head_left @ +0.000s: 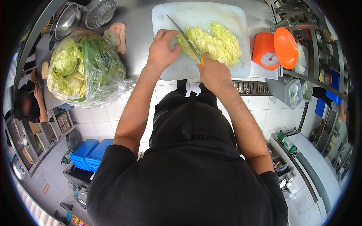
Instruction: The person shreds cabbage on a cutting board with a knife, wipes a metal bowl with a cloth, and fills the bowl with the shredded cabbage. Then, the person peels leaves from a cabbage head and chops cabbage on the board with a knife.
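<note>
My right hand (215, 74) is wrapped round the yellow-orange handle of a kitchen knife (184, 37). Its long blade points up and to the left, lying along the left side of a pile of shredded lettuce (217, 43). The pale green shreds are heaped on a white cutting board (203, 11). My left hand (163, 49) is over the board's left edge, thumb and fingers apart, its fingertips close to the lettuce at the blade's left. Whether those fingertips touch the shreds I cannot tell.
Left on the steel table (137, 22) sits a large clear bag of lettuce heads (69, 71), near a pinkish cloth (118, 37) and metal bowls (101, 13). An orange kitchen scale (263, 51) with an orange pan (285, 48) stands right of the board. Another person (32, 100) is at far left.
</note>
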The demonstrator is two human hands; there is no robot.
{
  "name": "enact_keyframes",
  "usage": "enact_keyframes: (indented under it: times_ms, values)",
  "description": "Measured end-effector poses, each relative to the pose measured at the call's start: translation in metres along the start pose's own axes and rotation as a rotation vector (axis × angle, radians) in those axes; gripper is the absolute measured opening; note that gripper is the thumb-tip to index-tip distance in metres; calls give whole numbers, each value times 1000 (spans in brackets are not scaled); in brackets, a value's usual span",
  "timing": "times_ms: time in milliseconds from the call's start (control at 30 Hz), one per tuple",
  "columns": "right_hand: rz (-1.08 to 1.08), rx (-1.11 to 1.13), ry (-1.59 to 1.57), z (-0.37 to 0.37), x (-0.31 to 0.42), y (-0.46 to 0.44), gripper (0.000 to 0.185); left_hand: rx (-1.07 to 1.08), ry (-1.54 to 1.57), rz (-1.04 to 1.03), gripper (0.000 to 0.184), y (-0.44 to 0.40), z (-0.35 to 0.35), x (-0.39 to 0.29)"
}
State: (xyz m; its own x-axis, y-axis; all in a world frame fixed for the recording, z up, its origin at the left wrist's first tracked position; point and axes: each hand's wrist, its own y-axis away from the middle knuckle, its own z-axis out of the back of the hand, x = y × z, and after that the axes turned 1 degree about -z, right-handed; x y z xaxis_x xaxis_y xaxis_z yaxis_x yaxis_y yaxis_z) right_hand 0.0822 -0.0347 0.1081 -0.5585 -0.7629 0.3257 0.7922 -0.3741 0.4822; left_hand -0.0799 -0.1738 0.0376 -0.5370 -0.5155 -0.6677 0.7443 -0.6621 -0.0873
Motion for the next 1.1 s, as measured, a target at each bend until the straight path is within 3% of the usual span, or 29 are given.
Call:
enact_keyframes:
  times_ms: [167, 367, 567, 867, 1100]
  values:
    - [-13, -25, 33, -5, -2, -1, 33, -7, -139, -112, 34, -3, -8, -6]
    - [40, -66, 55, -6, -8, 1, 31, 102, -128, -21, 36, 7, -9, 15]
    - [18, -39, 71, -16, -11, 3, 35, 6, -88, -73, 37, 7, -3, 4]
    - [43, -66, 5, -40, -16, -9, 28, 97, -95, -136, 21, -3, -12, 13]
    - [115, -28, -10, 0, -1, -27, 29, 171, -129, -133, 21, -4, -6, 11]
